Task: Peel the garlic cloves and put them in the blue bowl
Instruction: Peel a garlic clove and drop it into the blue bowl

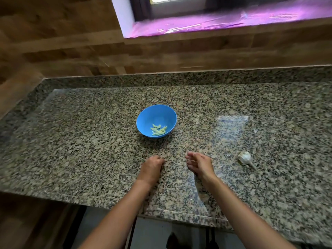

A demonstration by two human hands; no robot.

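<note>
1. Both forearms come in from the 6 o'clock edge, nearest the camera, and reach over the counter (89, 141) toward its middle.
2. At about 7 o'clock from the bowl, the left hand (152, 165) rests knuckles-up on the stone with its fingers curled under. Whether they hide a clove or skin I cannot tell.
3. Just right of it, the right hand (198, 163) hangs over the counter with fingers loosely spread and slightly bent; it looks empty, and nothing shows between the fingertips.
4. At 12 o'clock from the hands stands the bowl (156, 121), well apart from both, with a small heap of peeled cloves (159, 130) lying low against its near wall.
5. At 3 o'clock from the right hand lies the bulb (244, 157), near but untouched, papery skin on and its stalk pointing toward 5 o'clock.
6. My judgement: some cloves are done, and the bulb is the next source.
7. Risks from here:
   - The round bulb could roll off toward the near edge if nudged rather than gripped.
   - Loose skin could cling to the fingers and drop into the bowl with a clove.
   - The light bowl could skid or tip if a hand catches its rim.
   - Pale scraps are hard to spot on the speckled stone, so a clove could be missed.
</note>
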